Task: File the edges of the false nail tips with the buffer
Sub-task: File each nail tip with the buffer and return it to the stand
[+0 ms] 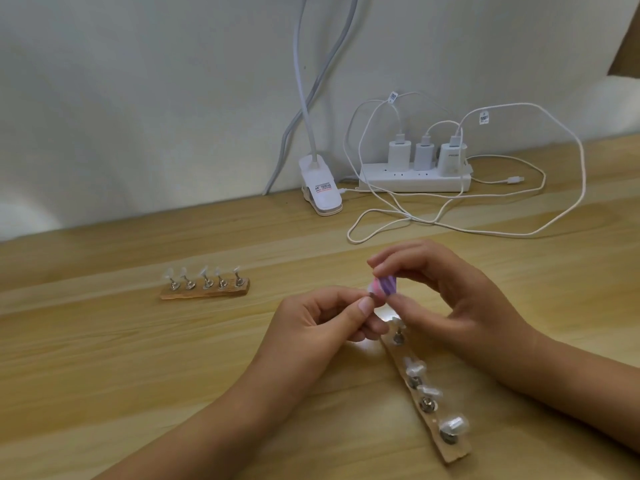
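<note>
Buffer [386, 285], small pink-and-purple block, pinched in the fingertips of the right hand [460, 299], raised above the table [138, 375] at scene centre. Seemingly touching a false nail tip [371, 289] on its peg [372, 297], itself pinched between thumb and fingers of the left hand [318, 320] (tip mostly hidden and blurred). Probably light, foam-soft, grippy; best held by the short sides. Tip likely thin, springy plastic, easy to flick loose: better gripped low, at the peg. Just near and right, a wooden holder [450, 452] with spare tips [453, 424]; far left, a second holder [204, 293]. Farther back, power strip [415, 183] and lamp clip [322, 192].
</note>
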A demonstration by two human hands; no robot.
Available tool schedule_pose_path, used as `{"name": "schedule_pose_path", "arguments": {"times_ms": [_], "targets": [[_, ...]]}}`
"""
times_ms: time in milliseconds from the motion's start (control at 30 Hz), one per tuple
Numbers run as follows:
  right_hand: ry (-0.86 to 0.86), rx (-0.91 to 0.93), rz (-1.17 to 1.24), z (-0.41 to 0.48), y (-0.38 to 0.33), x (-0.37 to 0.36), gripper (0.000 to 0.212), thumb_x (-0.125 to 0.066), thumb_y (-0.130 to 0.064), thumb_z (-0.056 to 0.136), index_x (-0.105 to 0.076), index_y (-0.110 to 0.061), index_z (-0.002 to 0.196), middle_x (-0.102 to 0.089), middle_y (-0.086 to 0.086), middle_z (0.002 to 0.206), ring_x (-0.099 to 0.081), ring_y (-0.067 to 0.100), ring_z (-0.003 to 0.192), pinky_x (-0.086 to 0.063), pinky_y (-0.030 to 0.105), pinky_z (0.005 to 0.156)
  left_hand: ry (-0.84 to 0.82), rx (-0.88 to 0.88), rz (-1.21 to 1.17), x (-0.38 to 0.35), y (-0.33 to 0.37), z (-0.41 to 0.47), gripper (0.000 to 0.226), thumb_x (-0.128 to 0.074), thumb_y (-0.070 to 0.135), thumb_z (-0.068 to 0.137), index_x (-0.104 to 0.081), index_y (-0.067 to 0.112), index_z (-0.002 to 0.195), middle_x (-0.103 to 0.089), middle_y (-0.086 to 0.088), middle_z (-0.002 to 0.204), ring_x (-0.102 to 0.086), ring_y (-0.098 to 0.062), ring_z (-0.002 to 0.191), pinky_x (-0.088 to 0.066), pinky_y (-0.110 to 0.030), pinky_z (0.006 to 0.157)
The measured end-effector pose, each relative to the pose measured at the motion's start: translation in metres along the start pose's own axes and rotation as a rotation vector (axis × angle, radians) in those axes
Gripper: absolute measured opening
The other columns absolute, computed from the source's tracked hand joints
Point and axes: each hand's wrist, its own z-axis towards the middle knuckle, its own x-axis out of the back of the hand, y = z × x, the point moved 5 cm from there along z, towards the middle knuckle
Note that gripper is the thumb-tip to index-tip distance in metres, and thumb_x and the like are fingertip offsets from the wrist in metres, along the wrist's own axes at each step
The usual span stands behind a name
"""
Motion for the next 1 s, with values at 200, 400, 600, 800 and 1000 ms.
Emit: {"name": "schedule_pose_path", "arguments": {"times_ms": [200,400,600,800,1000], "targets": [[0.008,0.007,0.012,0.001,0.001,0.002,0.023,-0.069,-0.009,0.085,-0.062,-0.009,0.107,-0.061,0.009,0.116,-0.061,0.021,0.116,-0.05,0.033,0.101,-0.003,0.001,-0.003,0.0,0.0,-0.001,0.019,-0.063,0.026,0.085,-0.078,0.016,0.092,-0.075,-0.002,0.077,-0.07,-0.007,0.076,-0.05,-0.013,0.067],[-0.013,-0.004,0.077,0.0,-0.001,0.0,0.024,-0.068,-0.011,0.085,-0.06,-0.008,0.107,-0.061,0.009,0.117,-0.062,0.022,0.115,-0.049,0.027,0.101,-0.023,-0.005,0.014,-0.001,0.0,-0.001,0.022,-0.061,0.026,0.086,-0.076,0.012,0.093,-0.072,0.0,0.072,-0.066,-0.006,0.069,-0.049,-0.013,0.066],[-0.014,-0.044,0.125,-0.002,0.001,-0.002,0.026,-0.07,-0.005,0.083,-0.06,-0.008,0.106,-0.063,0.008,0.117,-0.062,0.02,0.116,-0.05,0.03,0.101,-0.036,-0.001,0.008,-0.002,0.001,-0.001,0.021,-0.061,0.027,0.084,-0.076,0.013,0.091,-0.071,0.001,0.07,-0.066,-0.006,0.068,-0.05,-0.014,0.067],[-0.009,-0.053,0.17,-0.002,0.001,-0.001,0.025,-0.073,-0.008,0.086,-0.059,-0.007,0.106,-0.064,0.007,0.117,-0.064,0.02,0.115,-0.05,0.029,0.099,-0.038,-0.002,0.009,-0.002,0.002,-0.001,0.021,-0.06,0.027,0.085,-0.076,0.013,0.091,-0.071,0.001,0.07,-0.066,-0.006,0.068,-0.049,-0.014,0.066],[-0.044,0.065,-0.047,-0.002,-0.009,-0.002,0.022,-0.066,-0.016,0.088,-0.066,-0.01,0.109,-0.064,0.003,0.115,-0.062,0.021,0.113,-0.049,0.031,0.096,-0.036,-0.009,0.018,-0.003,0.003,-0.001,0.016,-0.063,0.03,0.082,-0.077,0.021,0.084,-0.072,0.0,0.07,-0.066,-0.007,0.068,-0.05,-0.015,0.066]]}}
